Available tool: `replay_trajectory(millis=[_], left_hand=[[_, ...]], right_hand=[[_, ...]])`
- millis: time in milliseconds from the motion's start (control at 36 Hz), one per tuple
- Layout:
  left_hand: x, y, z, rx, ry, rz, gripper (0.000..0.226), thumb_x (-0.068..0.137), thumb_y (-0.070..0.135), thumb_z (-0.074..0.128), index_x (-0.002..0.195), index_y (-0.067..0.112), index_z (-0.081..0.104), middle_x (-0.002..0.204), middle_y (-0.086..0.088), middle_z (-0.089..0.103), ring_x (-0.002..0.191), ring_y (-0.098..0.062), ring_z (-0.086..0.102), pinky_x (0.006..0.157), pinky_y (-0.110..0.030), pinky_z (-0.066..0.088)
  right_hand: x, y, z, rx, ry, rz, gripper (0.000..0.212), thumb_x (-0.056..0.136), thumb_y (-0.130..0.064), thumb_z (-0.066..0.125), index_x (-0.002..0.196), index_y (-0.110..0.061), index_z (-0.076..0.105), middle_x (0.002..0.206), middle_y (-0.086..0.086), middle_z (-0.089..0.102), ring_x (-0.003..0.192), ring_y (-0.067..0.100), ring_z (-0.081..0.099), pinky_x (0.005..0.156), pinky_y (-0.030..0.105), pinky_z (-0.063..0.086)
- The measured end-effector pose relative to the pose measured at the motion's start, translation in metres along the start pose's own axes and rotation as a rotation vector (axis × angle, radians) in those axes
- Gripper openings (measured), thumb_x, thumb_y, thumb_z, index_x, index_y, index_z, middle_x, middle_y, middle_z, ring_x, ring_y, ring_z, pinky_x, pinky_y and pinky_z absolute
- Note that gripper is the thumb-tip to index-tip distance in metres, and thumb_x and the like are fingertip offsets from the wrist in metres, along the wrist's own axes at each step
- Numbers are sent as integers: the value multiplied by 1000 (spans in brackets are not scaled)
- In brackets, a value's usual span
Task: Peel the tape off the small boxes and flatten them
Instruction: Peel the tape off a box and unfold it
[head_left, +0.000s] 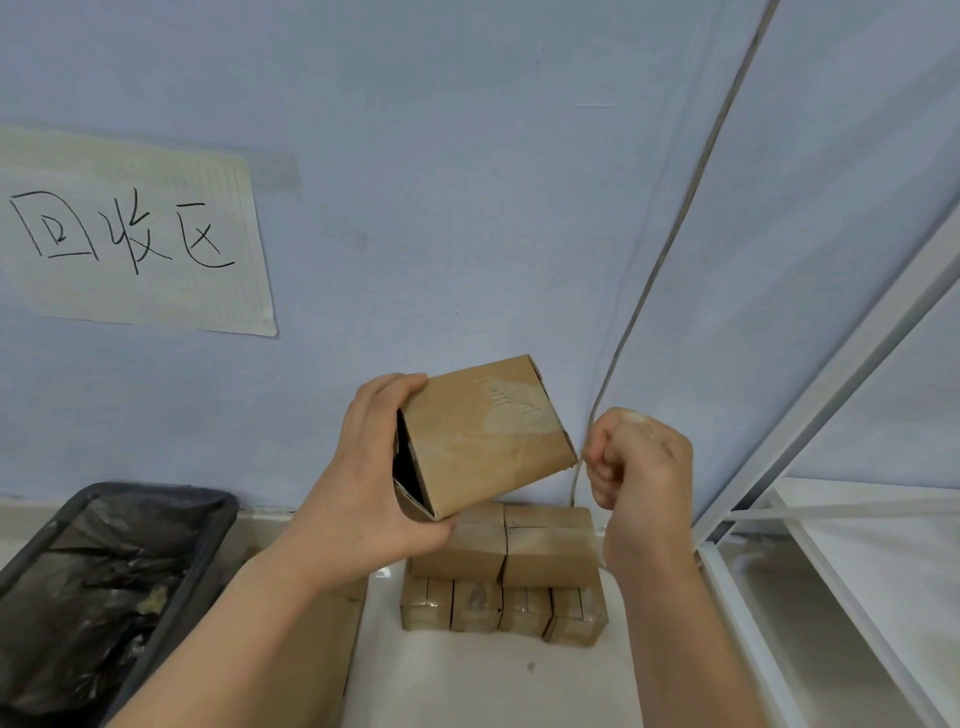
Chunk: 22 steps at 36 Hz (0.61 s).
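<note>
My left hand (363, 488) grips a small brown cardboard box (483, 441) at its left end, which gapes open and shows a dark inside. The box is held tilted in the air, with clear tape still shining on its upper right face. My right hand (641, 457) is curled into a fist just right of the box's lower right corner; whether it pinches a strip of tape I cannot tell. Below them, a stack of taped small boxes (550, 551) sits on the floor against the wall, two on top and several in the bottom row.
A black bin lined with a dark bag (104, 587) stands at the lower left. Flat cardboard (317, 654) lies beside it under my left arm. A white metal rack (831, 519) fills the right side. A handwritten paper sign (135, 234) hangs on the blue wall.
</note>
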<state>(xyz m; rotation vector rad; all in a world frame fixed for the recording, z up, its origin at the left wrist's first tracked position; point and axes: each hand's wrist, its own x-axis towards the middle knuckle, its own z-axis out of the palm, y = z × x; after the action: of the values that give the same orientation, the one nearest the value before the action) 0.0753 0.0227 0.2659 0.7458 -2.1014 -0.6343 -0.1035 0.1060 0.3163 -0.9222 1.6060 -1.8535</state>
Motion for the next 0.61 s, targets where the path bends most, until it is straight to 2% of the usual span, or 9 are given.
replay_trajectory(millis=[83,139,194,250,306,389,444,528,611], left_hand=[[0,0,-1,-1,3,12,99,51,45,71,137,32,23,132,16,27,128,3,28,94,0,27],[0,1,-1,-6,7,32,98,52,44,72,136,35,24,133,16,27,128,1,29,95,-1,27],[0,2,-3,1,3,57,98,53,40,75,136,34,23,134,13,28,128,0,31,95,-2,28],[0,2,-3,25,-4,81,101,52,34,79,137,31,24,135,13,29,127,0,33,93,-2,30],[-1,2,-4,51,-9,108,102,52,30,81,137,31,25,136,17,30,125,1,36,91,-3,33],[0,4,-5,46,-12,122,103,52,33,80,138,33,25,138,22,29,122,5,38,89,-3,34],[0,4,-7,31,-15,119,102,52,38,77,139,31,26,139,23,28,120,7,38,88,-2,34],[-1,1,-10,75,-36,94,103,54,44,75,140,36,20,141,27,21,124,7,35,83,-9,44],[-2,-4,-8,196,-78,2,106,54,42,77,140,40,15,142,29,15,112,5,41,76,-24,52]], right_hand=[[2,-1,-1,-37,-54,65,44,75,-42,52,50,-13,30,49,0,22,42,10,16,41,19,18],[0,-2,-1,-50,-33,77,66,84,-67,45,47,-13,32,45,-2,24,39,8,19,39,18,21],[1,1,-2,-59,37,52,58,92,-54,40,55,-11,52,43,-2,30,37,7,25,38,18,24],[3,6,-3,-118,64,-9,31,99,-36,41,94,-18,66,50,-3,48,39,6,36,43,19,35],[7,12,-5,-234,58,-33,27,99,-27,46,124,-30,54,80,-9,66,56,4,49,64,22,44],[9,17,-8,-356,-15,16,49,95,-31,53,142,-31,39,123,-14,56,108,4,52,96,29,41],[9,16,-10,-346,-117,50,45,93,-36,54,136,-32,47,122,-16,58,115,5,54,93,32,47],[7,16,-9,-310,-296,16,20,92,-30,57,107,-40,63,96,-20,69,89,-5,63,69,19,51],[6,20,-5,-400,-274,-53,15,89,-27,63,100,-37,63,86,-25,67,85,-3,64,74,25,56]])
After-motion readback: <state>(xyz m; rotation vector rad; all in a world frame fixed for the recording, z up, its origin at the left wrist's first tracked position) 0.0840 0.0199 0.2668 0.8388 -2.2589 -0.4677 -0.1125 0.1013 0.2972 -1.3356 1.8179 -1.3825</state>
